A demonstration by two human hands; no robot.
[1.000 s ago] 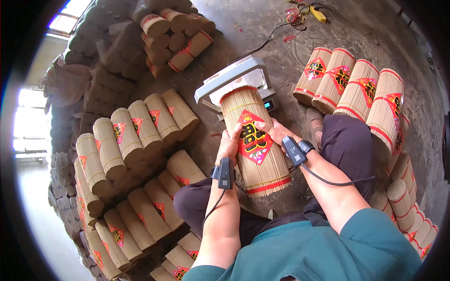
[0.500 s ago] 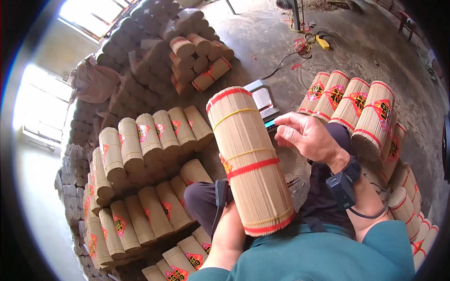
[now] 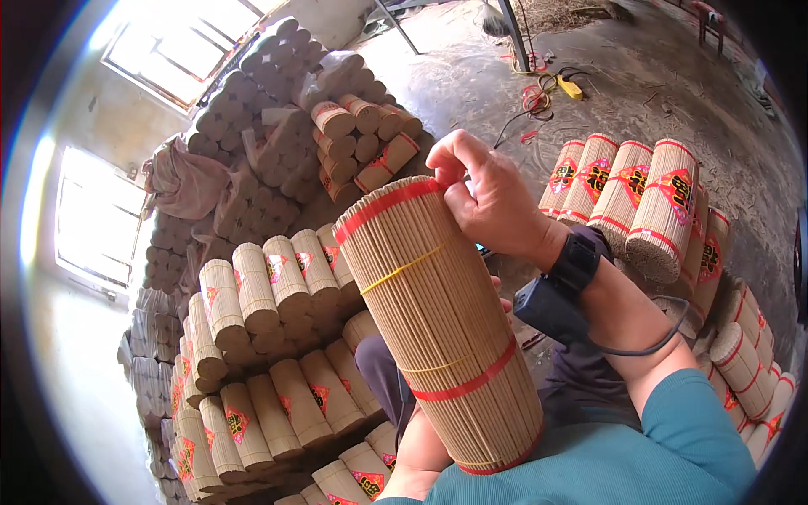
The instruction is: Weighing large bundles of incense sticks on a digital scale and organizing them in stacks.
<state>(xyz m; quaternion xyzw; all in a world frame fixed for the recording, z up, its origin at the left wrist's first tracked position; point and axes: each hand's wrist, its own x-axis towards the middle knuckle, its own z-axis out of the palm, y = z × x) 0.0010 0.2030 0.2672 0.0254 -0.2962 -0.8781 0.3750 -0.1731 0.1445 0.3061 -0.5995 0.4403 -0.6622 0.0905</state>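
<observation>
A thick round bundle of thin tan sticks [image 3: 438, 311] leans upright against my front, its top end tilted away to the left. Red bands circle it at the top, below the middle and at the bottom, with thin yellow ties between. Behind the bundle, my left hand [image 3: 503, 296] holds it; only some fingertips show past its right side, and the rest is hidden. My right hand [image 3: 501, 198] is closed at the top right rim, thumb and forefinger pinching at the red band [image 3: 391, 206] there. A dark watch and a small black box sit on that wrist.
Rows of similar bundles [image 3: 282, 404] with red labels are stacked at the left. More labelled bundles [image 3: 661, 210] stand at the right. A wall of stacked bundles [image 3: 252, 126] rises at the back left. Cables with a yellow plug piece [image 3: 570, 87] lie on the floor ahead.
My right hand has moved left and up onto the bundle's top rim, and its fingers have closed there. The bundle has turned and tilted further left; its label is out of sight.
</observation>
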